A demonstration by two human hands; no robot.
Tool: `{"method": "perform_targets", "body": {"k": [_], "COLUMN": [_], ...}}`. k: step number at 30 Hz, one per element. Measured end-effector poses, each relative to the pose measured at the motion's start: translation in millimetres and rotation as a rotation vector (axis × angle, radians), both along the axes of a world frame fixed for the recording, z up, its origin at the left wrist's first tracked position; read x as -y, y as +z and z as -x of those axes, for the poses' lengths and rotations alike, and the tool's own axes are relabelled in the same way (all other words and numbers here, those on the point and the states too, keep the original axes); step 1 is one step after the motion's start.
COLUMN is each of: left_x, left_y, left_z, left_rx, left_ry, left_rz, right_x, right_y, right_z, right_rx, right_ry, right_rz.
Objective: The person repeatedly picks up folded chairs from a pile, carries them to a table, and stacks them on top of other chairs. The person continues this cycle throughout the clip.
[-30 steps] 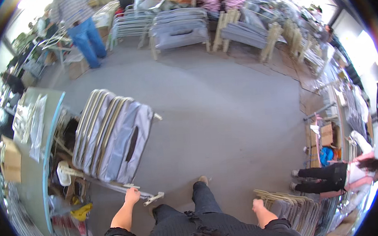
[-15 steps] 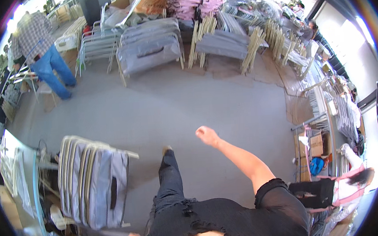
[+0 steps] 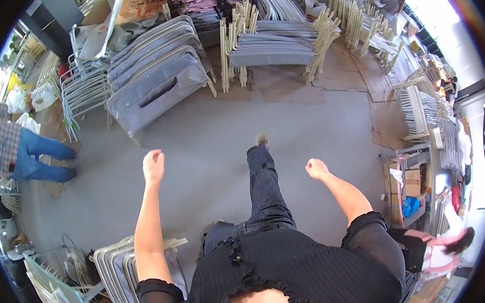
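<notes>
"Reaching out over the grey floor (image 3: 197, 132), where is the left hand (image 3: 154, 167)?"

"Left of centre in the frame, nearest the stack of grey folded frames (image 3: 158, 93) at upper left, but apart from it."

"And the right hand (image 3: 316, 169)?"

"Right of centre, with the outstretched leg (image 3: 263, 178) between the two."

"How's the grip?"

"Both look curled inward; I cannot tell whether they close fully. Another stack of frames (image 3: 119, 273) stands at lower left, partly behind the left forearm (image 3: 150, 235)."
</notes>
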State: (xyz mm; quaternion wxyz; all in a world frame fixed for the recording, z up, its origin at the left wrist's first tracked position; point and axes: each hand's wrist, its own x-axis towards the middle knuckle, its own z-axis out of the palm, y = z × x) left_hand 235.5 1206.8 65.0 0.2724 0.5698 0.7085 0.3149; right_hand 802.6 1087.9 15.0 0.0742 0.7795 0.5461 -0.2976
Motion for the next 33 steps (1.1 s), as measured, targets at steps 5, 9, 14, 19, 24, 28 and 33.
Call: {"method": "perform_targets", "body": {"k": [5, 9, 14, 19, 24, 28, 33], "left_x": [-226, -420, -620, -740, -765, -750, -720], "left_y": [-9, -31, -60, -93, -166, -133, -111], "left_z": [-154, -252, -357, -383, -353, -384, -405], "left_rx": [0.170, 0.268, 0.317, 0.471, 0.995, 0.924, 0.889], "left_ry": [-0.122, -0.219, -0.058, 0.050, 0.016, 0.256, 0.539], "left_rz": [0.063, 0.169, 0.180, -0.003, 0.347, 0.432, 0.429], "right_x": [-218, -420, -595, -691, -747, -784, -771], "right_y": [-74, -141, -187, -233, -266, -291, -313], "right_z": [-79, -110, -125, -158, -185, -224, -239], "right_rx": [-0.021, -0.255, -0.482, -0.902, -1.022, -1.398, -1.201], "right_ry": [-0.083, -0.230, -0.425, -1.037, -1.499, -1.596, -1.662], "right_rz": [-0.058, -0.201, -0.136, -0.015, -0.099, -0.007, 0.006]}}
